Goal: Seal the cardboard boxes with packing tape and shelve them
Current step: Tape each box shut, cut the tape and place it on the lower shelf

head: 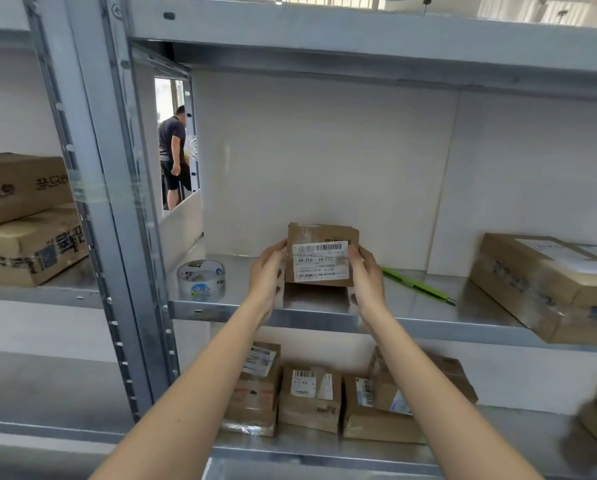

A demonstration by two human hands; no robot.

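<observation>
- A small cardboard box [319,254] with a white barcode label on its facing side is held between both hands at the middle shelf [411,308]; it appears tilted up on its far lower edge or raised just above the metal, and which cannot be told.
- The left hand [267,271] is curled round the box's left side, and the right hand [368,277] is curled round its right side, thumb on the label's edge.
- Whether this box is already sealed cannot be judged with certainty; a strip of clear tape seems to cross its upper face, but the flaps are not plainly shown.
- A roll of clear packing tape [201,279] stands on the same shelf, left of the box and apart from it, untouched by either hand.
- A green pen-like tool [416,285] lies to the right of the box.
- A larger box [546,285] is already placed at the right end of this shelf.
- Several small labelled boxes [310,398] are seen on the lower shelf, and two more boxes [23,216] are stacked in the left bay.
- By judgement, the work is partly done: some boxes are shelved, and the held one is at its sealing or placing step.
</observation>
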